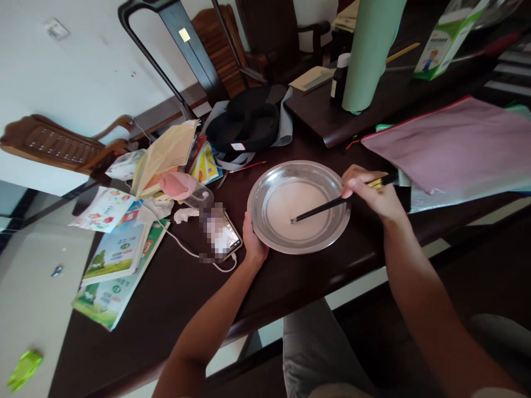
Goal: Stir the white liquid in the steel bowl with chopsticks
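Observation:
A round, shiny metal basin (298,249) rests on the dark wooden table near its front edge. Pale, milky liquid (284,202) covers its bottom. My left hand (254,243) grips the basin's left rim, with the fingers partly hidden under and behind it. In my right hand (367,190), closed over the basin's right rim, is a pair of black chopsticks (321,208) with gold-patterned upper ends. Their tips dip into the liquid near the middle of the basin. Just left of my left hand lies a phone (230,235) with a lit, partly blurred screen and a white cable plugged in.
Books (118,260), tissue packs and a pink-topped clear cup (178,186) crowd the left. Behind the basin sits a black case (244,124). A pink zip pouch (448,141) lies right; a green cylinder (369,61) and dark bottle (340,77) stand on a raised surface.

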Demonstrator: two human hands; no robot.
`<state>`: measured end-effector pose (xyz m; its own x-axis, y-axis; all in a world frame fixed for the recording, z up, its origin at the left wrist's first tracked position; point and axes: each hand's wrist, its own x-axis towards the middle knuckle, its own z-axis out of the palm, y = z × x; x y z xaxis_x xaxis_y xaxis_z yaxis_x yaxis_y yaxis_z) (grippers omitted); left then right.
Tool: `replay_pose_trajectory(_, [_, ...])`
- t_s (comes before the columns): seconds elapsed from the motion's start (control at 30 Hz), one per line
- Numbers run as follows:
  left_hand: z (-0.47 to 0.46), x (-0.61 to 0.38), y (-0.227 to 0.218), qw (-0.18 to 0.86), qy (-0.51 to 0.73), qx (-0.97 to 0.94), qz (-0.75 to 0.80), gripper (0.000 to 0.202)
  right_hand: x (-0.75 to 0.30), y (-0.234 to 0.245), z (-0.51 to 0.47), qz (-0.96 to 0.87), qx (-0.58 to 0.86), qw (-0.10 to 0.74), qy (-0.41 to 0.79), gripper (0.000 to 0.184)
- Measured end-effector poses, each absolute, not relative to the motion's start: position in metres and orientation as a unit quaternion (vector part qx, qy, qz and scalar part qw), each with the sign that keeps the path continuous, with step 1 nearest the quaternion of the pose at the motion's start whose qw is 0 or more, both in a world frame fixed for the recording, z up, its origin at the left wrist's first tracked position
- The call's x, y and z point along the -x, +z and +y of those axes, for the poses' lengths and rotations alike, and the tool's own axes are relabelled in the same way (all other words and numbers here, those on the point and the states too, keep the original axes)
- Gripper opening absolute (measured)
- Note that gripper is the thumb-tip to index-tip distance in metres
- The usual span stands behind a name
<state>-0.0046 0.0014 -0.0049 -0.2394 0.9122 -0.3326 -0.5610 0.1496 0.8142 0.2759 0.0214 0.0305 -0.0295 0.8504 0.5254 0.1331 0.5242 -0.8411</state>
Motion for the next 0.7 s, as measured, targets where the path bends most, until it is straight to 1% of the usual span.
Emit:
replay_pose_trajectory(0.07, [0.0013,0.004,-0.004,0.591,0.623,-0.184,0.478,0.038,-0.2743,0.0324,0.0213,-0.676,0.385,0.551,0.302,0.034])
replay_pose_trajectory(0.1, [0.0012,0.0036,-0.0033,0.591,0.624,-0.182,0.478,0.037,-0.2743,0.0323,0.0218,-0.674,0.397,0.554,0.286,0.034])
replay_pose_trajectory(0.2, [0.0007,0.0025,-0.0012,0.591,0.628,-0.171,0.477,0.035,-0.2774,0.0283,0.0237,-0.616,0.433,0.612,0.243,0.04])
replay_pose_trajectory(0.27, [0.0005,0.0024,-0.0006,0.592,0.628,-0.165,0.478,0.034,-0.2793,0.0264,0.0237,-0.587,0.425,0.642,0.249,0.046])
replay_pose_trajectory(0.33, [0.0005,0.003,-0.001,0.594,0.627,-0.162,0.478,0.035,-0.2787,0.0276,0.0225,-0.608,0.402,0.622,0.286,0.046])
replay_pose_trajectory(0.4, [0.0007,0.0038,-0.002,0.595,0.626,-0.166,0.476,0.036,-0.2763,0.0306,0.0212,-0.653,0.39,0.57,0.311,0.04])
replay_pose_trajectory(0.47, [0.0009,0.0044,-0.0031,0.597,0.626,-0.173,0.471,0.036,-0.2746,0.0319,0.0212,-0.672,0.4,0.546,0.299,0.035])
replay_pose_trajectory(0.5, [0.0009,0.0045,-0.0035,0.599,0.625,-0.174,0.469,0.036,-0.2748,0.0313,0.0217,-0.665,0.411,0.556,0.283,0.035])
replay_pose_trajectory(0.57, [0.0011,0.0045,-0.0039,0.604,0.624,-0.172,0.465,0.036,-0.277,0.0285,0.0231,-0.623,0.426,0.606,0.253,0.04])
replay_pose_trajectory(0.63, [0.0013,0.0046,-0.0042,0.605,0.626,-0.168,0.463,0.035,-0.2795,0.026,0.0237,-0.584,0.417,0.649,0.254,0.046])
replay_pose_trajectory(0.7, [0.0014,0.0049,-0.0046,0.604,0.628,-0.168,0.462,0.035,-0.28,0.0263,0.0228,-0.596,0.392,0.638,0.289,0.047])
